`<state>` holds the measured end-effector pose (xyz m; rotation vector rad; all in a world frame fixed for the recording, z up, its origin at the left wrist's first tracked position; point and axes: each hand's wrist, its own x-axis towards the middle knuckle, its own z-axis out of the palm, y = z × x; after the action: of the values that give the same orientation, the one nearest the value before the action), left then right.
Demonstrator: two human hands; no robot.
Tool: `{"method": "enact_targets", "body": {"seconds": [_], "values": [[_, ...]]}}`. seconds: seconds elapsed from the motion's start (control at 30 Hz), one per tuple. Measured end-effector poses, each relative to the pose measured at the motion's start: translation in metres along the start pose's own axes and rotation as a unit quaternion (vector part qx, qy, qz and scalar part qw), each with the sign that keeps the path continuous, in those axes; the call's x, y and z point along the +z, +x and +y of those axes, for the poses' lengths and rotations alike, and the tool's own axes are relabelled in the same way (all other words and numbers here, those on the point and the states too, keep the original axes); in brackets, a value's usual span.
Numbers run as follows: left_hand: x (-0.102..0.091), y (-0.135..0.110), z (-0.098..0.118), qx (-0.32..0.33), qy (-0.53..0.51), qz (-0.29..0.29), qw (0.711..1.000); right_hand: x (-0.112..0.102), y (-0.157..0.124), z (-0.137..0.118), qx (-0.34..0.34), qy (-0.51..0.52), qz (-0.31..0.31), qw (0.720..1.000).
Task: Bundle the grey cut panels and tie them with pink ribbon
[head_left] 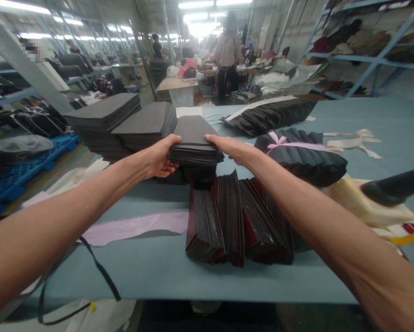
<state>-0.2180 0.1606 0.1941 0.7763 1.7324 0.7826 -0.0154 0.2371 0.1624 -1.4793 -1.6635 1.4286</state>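
Both my arms reach far out over a blue-grey table (151, 263). My left hand (160, 159) and my right hand (232, 150) grip the two sides of a stack of flat dark grey pieces (195, 145), held just above the table. My left thumb lies on top of the stack and the fingers curl under it. The right hand's fingers are closed against the stack's right edge. Nearer to me, rows of dark pieces with red-brown edges (234, 221) stand on edge on the table.
Taller stacks of grey sheets (123, 122) sit at the left rear. A fanned black bundle tied with pink ribbon (302, 154) lies to the right, another fanned row (272, 115) behind it. A pale pink strip (137, 227) lies on the table. A person (227, 55) stands far back.
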Motion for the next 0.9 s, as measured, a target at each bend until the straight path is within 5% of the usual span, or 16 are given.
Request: {"method": "enact_targets", "body": {"seconds": [0.6, 0.9], "values": [[0.031, -0.010, -0.006, 0.044, -0.184, 0.028, 0.982, 0.009, -0.010, 0.001, -0.042, 0.039, 0.058, 0.997], [0.032, -0.019, -0.002, 0.081, -0.273, -0.023, 0.958, 0.000, -0.016, 0.000, -0.114, 0.078, 0.119, 0.983]]}}
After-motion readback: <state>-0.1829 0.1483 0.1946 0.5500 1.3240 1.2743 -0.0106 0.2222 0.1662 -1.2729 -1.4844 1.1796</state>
